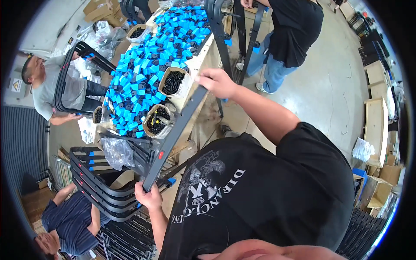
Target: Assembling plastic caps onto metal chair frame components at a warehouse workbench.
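Note:
A long dark grey metal bar (pixel 175 130) with a small red mark slants across in front of me. My left hand (pixel 149 197) is closed around its near left end. At the far end my right hand (pixel 218 83) grips it, fingers curled over the edge. Whether the bar is one side of a larger frame cannot be made out. Just beyond it stand a box of black screws (pixel 172 82) and a box of small black parts (pixel 157 121), in which something yellow-handled lies. A large heap of blue and black plastic pieces (pixel 145 65) covers the table.
Stacked black curved frames (pixel 102 195) stand at the left, beside a clear plastic bag (pixel 118 152). One co-worker holds a black frame (pixel 65 82); another is at the lower left. A person in jeans (pixel 277 56) stands beside upright frames. Wooden crates (pixel 376 130) line the right.

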A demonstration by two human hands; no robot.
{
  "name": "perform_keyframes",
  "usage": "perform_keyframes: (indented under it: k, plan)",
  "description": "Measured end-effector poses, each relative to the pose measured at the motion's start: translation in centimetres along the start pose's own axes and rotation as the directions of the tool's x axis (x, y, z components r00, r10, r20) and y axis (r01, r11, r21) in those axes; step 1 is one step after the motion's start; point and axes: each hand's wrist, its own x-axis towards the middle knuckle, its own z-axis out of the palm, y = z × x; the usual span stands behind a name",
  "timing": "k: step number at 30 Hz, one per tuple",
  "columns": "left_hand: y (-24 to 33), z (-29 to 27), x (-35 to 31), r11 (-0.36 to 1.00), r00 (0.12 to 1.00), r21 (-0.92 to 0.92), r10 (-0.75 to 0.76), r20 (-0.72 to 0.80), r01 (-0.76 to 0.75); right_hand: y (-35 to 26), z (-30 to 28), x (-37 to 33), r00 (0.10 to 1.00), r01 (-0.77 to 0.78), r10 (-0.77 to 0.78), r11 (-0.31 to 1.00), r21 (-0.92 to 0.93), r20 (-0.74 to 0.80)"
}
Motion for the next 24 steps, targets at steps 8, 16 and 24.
perform_keyframes:
  k: [8, 16, 24]
  plan:
    - [2.3, 2.1, 0.1, 0.990, 0.996, -0.137, -0.017, 0.083, 0.028, -0.6, -6.5, -7.9, 0.993, -0.105, 0.096, 0.986, -0.129, -0.074]
    - [17.3, 5.0, 3.1, 0.998, 0.893, 0.054, -0.005, 0.449, -0.022, 0.2, -17.9, -10.6, 0.965, -0.178, 0.168, 0.984, -0.031, -0.200]
    - [35.4, 16.1, 4.2, 0.986, 0.904, -0.104, -0.077, 0.420, 0.132, 3.7, -37.1, -8.6, 0.841, 0.204, -0.233, 0.973, -0.112, -0.488]
